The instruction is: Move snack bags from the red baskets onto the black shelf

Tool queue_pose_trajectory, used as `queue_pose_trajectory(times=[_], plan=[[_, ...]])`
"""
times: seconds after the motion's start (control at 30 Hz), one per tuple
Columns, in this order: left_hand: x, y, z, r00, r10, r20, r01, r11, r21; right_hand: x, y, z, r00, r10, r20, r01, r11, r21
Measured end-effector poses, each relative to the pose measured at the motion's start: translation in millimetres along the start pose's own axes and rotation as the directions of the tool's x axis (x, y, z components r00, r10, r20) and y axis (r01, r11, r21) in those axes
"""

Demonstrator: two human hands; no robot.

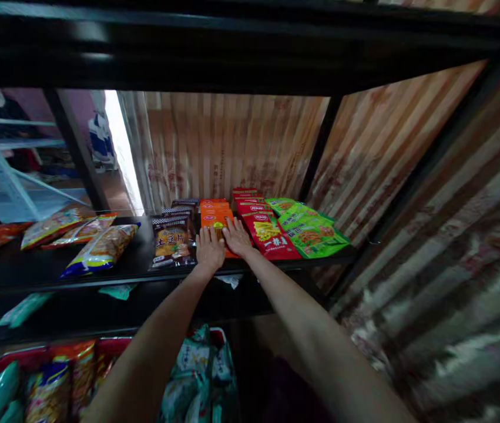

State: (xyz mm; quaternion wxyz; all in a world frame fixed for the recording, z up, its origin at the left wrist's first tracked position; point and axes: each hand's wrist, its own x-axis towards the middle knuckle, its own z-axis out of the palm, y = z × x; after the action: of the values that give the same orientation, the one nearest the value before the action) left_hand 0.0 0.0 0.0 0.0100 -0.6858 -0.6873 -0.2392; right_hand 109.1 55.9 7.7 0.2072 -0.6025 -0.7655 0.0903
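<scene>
Both arms reach forward onto a black shelf. My left hand point(210, 251) rests on the left side of an orange snack bag point(215, 218), its fingers stretched out. On the bag's right side lies my right hand point(236, 236), fingers spread, close to the red bags. The orange bag is the front one in an overlapping row. Dark brown snack bags point(173, 242) lie in a row just left of my left hand. To the right are overlapping red snack bags point(271, 235), and beyond them bright green snack bags point(314, 232).
Loose snack bags point(104, 247) lie on the shelf's left part. Below runs a lower shelf point(157, 305) with a few green packets. Red baskets point(220, 336) of snack bags stand beneath. An upper shelf point(232, 59) hangs overhead; a patterned curtain point(232, 147) covers the back and right.
</scene>
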Motion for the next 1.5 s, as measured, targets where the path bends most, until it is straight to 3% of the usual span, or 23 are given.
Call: queue_pose_trajectory(times=[0.17,0.33,0.47,0.63,0.8,0.9,1.13,1.5], plan=[[-28.1,-4.7,-17.3,0.979,0.070,-0.194,-0.090,0.991,-0.097,-27.0,-13.3,-9.6,0.988,-0.078,-0.131,0.079,0.997,-0.002],[-81.9,-47.8,-21.7,0.908,0.131,-0.398,-0.221,0.956,-0.190,-72.1,-38.9,12.6,0.922,-0.342,-0.183,0.355,0.934,0.044],[-101.5,-87.7,-30.3,0.909,-0.014,-0.416,-0.082,0.974,-0.213,-88.2,-73.7,34.1,0.883,-0.440,-0.163,0.465,0.868,0.174],[-80.4,-125.9,-48.3,0.918,-0.232,-0.321,0.161,0.959,-0.233,-70.2,-117.6,39.5,0.970,-0.239,-0.051,0.243,0.918,0.314],[-49.7,-145.6,-54.1,0.955,-0.266,-0.128,0.237,0.949,-0.208,-48.4,-140.7,35.8,0.994,-0.079,0.069,0.053,0.947,0.318],[-38.1,-151.3,-52.8,0.966,-0.248,-0.073,0.229,0.952,-0.205,-41.4,-144.7,39.9,0.993,-0.018,0.119,-0.021,0.947,0.321],[-25.2,-158.8,-49.4,0.985,-0.172,-0.033,0.162,0.966,-0.202,-39.4,-139.0,57.3,0.998,-0.052,0.031,0.039,0.947,0.320],[-27.1,-159.7,-48.8,0.987,-0.130,-0.094,0.100,0.957,-0.271,-46.7,-139.7,52.4,0.999,-0.023,0.029,0.014,0.957,0.290]])
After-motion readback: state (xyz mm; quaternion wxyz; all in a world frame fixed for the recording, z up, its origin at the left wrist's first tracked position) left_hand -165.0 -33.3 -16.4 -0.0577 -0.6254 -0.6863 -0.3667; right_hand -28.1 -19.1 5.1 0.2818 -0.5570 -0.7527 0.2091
